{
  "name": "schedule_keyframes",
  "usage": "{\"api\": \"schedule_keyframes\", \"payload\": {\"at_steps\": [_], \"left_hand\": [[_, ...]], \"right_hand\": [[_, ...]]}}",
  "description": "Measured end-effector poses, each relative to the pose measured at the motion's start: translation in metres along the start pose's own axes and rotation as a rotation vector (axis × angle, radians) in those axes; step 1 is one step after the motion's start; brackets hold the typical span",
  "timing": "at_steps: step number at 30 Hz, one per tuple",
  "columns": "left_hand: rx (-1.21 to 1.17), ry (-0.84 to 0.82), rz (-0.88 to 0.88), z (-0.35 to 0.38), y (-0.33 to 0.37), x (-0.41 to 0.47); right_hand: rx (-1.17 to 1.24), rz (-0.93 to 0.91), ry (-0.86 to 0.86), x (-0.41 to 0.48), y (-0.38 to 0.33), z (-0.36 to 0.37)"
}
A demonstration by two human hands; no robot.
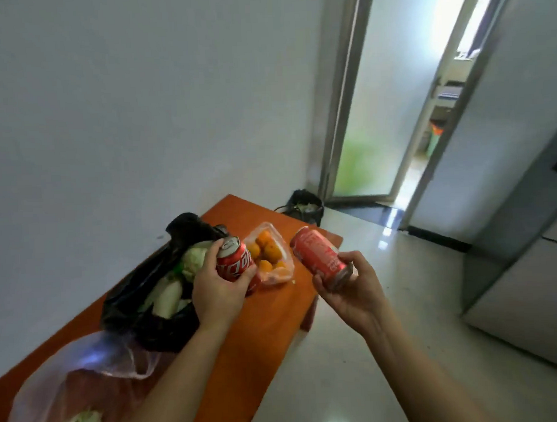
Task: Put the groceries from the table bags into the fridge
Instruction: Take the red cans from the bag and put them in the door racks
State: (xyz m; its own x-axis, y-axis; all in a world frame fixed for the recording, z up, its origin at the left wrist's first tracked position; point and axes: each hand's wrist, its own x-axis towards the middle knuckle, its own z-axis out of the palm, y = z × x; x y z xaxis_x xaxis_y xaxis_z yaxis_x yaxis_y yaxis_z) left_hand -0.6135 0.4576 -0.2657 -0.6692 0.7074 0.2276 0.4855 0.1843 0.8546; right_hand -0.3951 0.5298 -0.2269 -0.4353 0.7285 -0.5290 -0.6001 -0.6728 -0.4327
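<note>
Your left hand (215,290) is gripping an upright red aluminium drink can (234,260), its white lettering too blurred to read, beside the black plastic bag (141,315) of pale vegetables on the orange wooden table (254,333). Your right hand (347,290) is holding a second red can (319,257), tilted, its small print unreadable, near the table's right edge. Behind them a clear plastic bag of oranges (269,256) is lying on the table, with the grey fridge (529,279) standing well apart.

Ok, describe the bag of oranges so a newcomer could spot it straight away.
Start at the orange table against the white wall. Near its far end, right of the big black bag, lies a small clear bag. It alone holds round orange fruit; the black bag holds pale vegetables.
</note>
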Motion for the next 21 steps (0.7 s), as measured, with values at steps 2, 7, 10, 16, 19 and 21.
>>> {"api": "schedule_keyframes", "payload": {"at_steps": [2,7,10,16,19,21], "left_hand": [[-0.028,-0.110,0.076,0.045,0.042,-0.008],[-0.086,-0.315,0.228,0.146,0.120,-0.049],[-0.122,-0.418,0.290,0.214,0.165,-0.088],[-0.121,-0.564,0.469,0.357,0.279,-0.184],[-0.152,-0.616,0.564,0.413,0.347,-0.212],[-0.205,-0.639,0.632,0.445,0.395,-0.223]], "right_hand": [[0.083,-0.126,-0.012,-0.025,-0.040,-0.033],[0.170,-0.335,0.033,-0.068,-0.119,-0.115],[0.144,-0.445,0.131,-0.096,-0.164,-0.179],[-0.062,-0.687,0.365,-0.158,-0.290,-0.308],[-0.178,-0.833,0.439,-0.190,-0.365,-0.342],[-0.258,-0.892,0.451,-0.211,-0.415,-0.355]]}}
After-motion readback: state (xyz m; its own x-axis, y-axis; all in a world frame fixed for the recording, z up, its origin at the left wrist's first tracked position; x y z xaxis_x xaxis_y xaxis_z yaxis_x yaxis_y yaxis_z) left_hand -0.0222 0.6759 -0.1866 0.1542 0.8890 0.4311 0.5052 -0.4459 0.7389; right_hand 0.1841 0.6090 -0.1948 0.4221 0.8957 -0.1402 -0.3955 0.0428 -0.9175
